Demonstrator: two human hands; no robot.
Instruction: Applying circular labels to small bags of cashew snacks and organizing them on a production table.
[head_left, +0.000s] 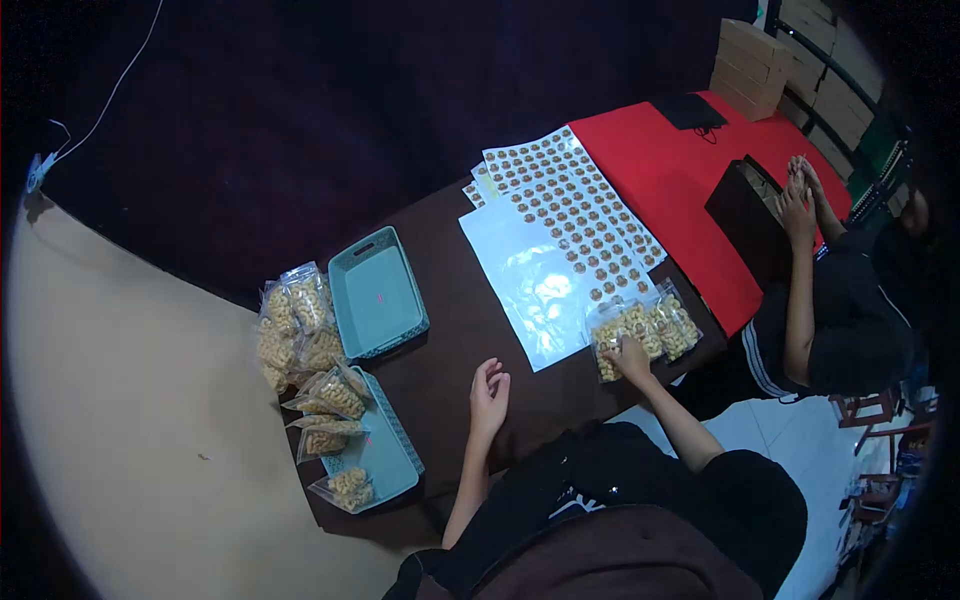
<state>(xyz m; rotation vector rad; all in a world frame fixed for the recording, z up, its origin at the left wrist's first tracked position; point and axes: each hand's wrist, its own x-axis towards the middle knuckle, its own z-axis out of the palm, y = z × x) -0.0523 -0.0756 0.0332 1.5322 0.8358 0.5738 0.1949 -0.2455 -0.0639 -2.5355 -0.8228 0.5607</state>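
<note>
My right hand (632, 363) rests on a clear plastic bag of pale curled snacks (610, 330) near the table's front edge. Its fingers touch the bag's face; whether they grip it, I cannot tell. Another filled snack bag (679, 327) lies against it on the right. Over the brown tabletop (442, 300), my left hand (489, 401) hovers or rests, holding nothing, with its fingers loosely bent and apart. Beyond both hands lies a sheet of round stickers (525, 300), its near-left portion bare and glossy. More sticker sheets (541, 154) are stacked under and behind it.
Left of me stand a teal tray (379, 300) and a second teal tray (394, 450) with snack bags (337, 394) along its left side. More filled bags (292, 322) pile at the table's left edge. At the right, another person's hands (801, 199) are above a dark box (750, 217) on red cloth (637, 157).
</note>
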